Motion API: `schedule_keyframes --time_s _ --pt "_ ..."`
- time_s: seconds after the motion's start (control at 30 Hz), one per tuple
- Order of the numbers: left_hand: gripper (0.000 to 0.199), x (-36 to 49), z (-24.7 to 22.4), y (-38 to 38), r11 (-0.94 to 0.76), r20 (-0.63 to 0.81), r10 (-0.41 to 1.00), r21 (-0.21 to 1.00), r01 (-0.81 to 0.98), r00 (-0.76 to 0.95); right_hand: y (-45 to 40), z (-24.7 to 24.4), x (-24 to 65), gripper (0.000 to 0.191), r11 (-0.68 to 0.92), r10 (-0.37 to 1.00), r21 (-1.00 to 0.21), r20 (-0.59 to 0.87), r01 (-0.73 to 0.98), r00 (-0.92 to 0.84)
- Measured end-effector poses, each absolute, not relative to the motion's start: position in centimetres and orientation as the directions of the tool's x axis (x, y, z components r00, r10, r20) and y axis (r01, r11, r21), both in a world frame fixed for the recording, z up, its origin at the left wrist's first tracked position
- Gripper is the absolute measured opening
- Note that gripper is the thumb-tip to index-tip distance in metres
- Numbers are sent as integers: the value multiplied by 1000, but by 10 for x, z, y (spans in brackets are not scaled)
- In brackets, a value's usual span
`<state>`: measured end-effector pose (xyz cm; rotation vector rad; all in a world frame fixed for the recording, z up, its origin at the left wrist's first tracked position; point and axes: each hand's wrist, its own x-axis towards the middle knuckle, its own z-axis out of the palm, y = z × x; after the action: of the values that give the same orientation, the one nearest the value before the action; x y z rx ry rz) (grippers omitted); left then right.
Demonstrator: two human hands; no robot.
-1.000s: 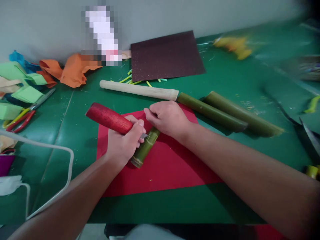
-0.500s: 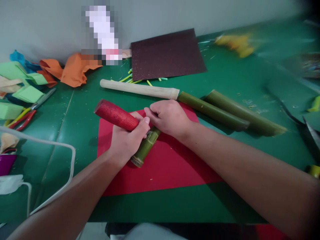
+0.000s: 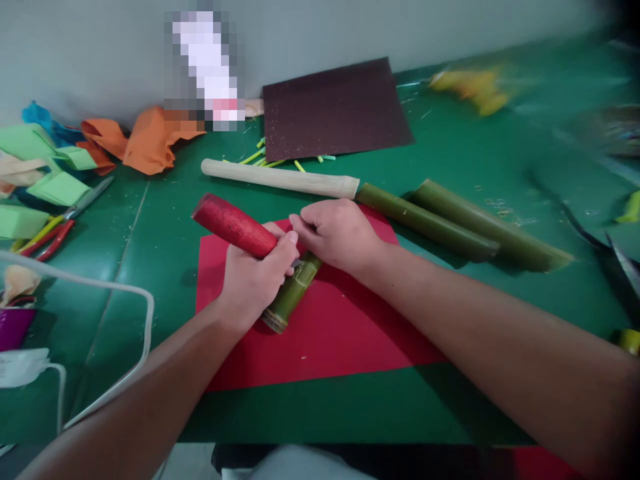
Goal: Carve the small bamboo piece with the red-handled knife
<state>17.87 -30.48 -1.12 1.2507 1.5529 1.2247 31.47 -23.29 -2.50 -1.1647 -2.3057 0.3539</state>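
Note:
My left hand is closed round a thick red handle, which slants up to the left. A small bit of grey metal shows below its fingertips, touching the green bamboo piece. That bamboo lies at a slant on a red sheet, its ringed lower end toward me. At its upper end my right hand is closed over the bamboo, which disappears under the fingers. The two hands almost touch.
Behind my hands lie a pale peeled stick and two green bamboo lengths. A dark brown sheet is at the back. Scissors, green blocks and orange paper lie left, near a white cable. Dark blades lie right.
The red handle in my left hand has tilted slightly, its upper end moving a little up and to the right. My right hand has hardly moved.

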Motion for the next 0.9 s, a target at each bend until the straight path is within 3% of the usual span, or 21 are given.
schedule_keyframes --time_s 0.53,0.9 --pt "19 178 -14 -305 -16 48 985 982 187 -169 -233 -27 316 45 619 786 -460 376 637 -491" --pt "22 176 -13 -309 -2 45 982 974 226 -183 -233 -23 315 43 578 816 -455 311 678 -487"
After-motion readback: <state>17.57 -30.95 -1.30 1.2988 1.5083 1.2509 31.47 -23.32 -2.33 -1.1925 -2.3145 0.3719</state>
